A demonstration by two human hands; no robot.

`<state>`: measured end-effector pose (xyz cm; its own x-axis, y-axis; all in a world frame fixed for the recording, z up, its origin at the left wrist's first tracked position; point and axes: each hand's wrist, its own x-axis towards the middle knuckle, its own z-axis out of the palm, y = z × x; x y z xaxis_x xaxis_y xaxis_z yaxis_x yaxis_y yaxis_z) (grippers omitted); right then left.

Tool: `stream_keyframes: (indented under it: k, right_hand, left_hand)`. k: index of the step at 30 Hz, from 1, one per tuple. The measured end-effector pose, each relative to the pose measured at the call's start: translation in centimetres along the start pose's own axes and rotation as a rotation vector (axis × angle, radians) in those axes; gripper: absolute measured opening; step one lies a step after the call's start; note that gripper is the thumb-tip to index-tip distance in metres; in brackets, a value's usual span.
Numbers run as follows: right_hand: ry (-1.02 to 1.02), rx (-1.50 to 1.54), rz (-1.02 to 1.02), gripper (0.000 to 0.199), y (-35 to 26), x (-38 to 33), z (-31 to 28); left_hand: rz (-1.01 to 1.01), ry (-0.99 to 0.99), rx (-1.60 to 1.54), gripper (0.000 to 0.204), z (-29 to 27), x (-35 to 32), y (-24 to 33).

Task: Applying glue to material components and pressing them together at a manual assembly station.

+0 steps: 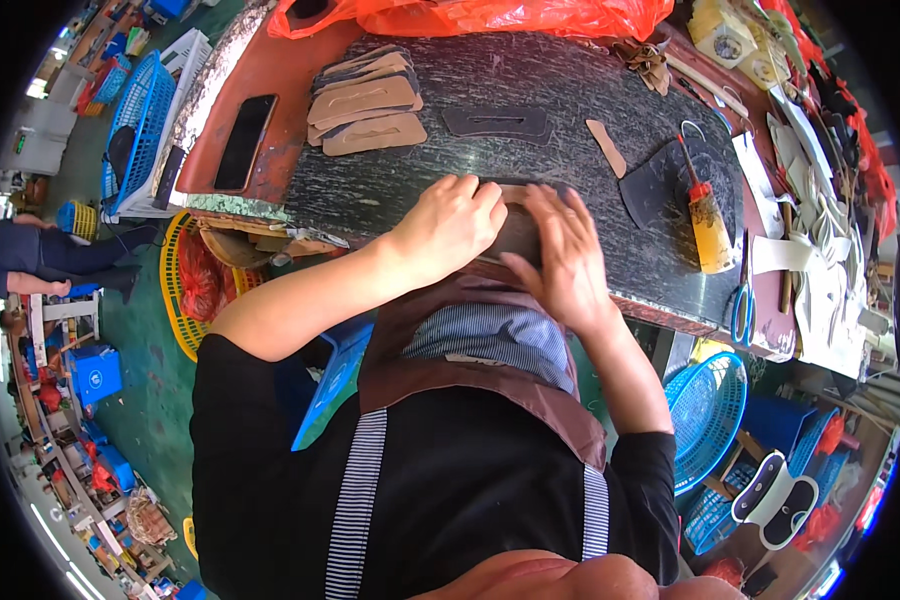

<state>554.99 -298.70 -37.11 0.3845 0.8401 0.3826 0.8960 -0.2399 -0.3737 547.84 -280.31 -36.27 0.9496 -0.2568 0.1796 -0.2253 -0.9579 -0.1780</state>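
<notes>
At the near edge of the dark work slab, a dark brown leather piece (pixel 518 236) lies beneath both hands, its outline partly covered. My left hand (pixel 452 225) is closed, fingers curled together at the left side of the piece. Flat over its right side rests my right hand (pixel 567 248), fingers stretched and thumb apart. Just beyond them is a dark slotted leather piece (pixel 498 123). A fanned stack of tan and dark slotted leather pieces (pixel 368 105) sits farther left. To the right lies a small tan strip (pixel 606 148).
A yellow bottle (pixel 707 225) with a red top stands on the right, near blue-handled scissors (pixel 743 312). A phone (pixel 245 143) lies at the left, red plastic (pixel 500 17) along the far edge. Baskets, including a blue one (pixel 708 420), flank the bench; another person (pixel 45 255) is far left.
</notes>
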Motion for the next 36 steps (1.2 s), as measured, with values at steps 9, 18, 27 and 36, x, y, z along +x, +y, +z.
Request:
stream_keyframes:
  k: [9, 18, 27, 36]
  right_hand:
    - [0.016, 0.187, 0.161, 0.064, 1.7, -1.8, -1.3]
    - [0.462, 0.199, 0.29, 0.053, 4.2, -4.2, -5.5]
    - [0.588, -0.42, 0.583, 0.055, 10.3, -10.6, -8.4]
    - [0.473, -0.387, 0.792, 0.053, 15.8, -13.8, -8.6]
  left_hand:
    - [0.029, 0.207, -0.209, 0.016, 0.4, 0.4, -2.1]
    - [-0.108, 0.722, 0.069, 0.017, -4.2, -3.2, -15.9]
    - [-0.121, 0.478, -0.075, 0.029, -1.9, -2.6, -10.7]
    - [-0.1, 0.016, 0.014, 0.008, 1.9, 4.2, -8.2]
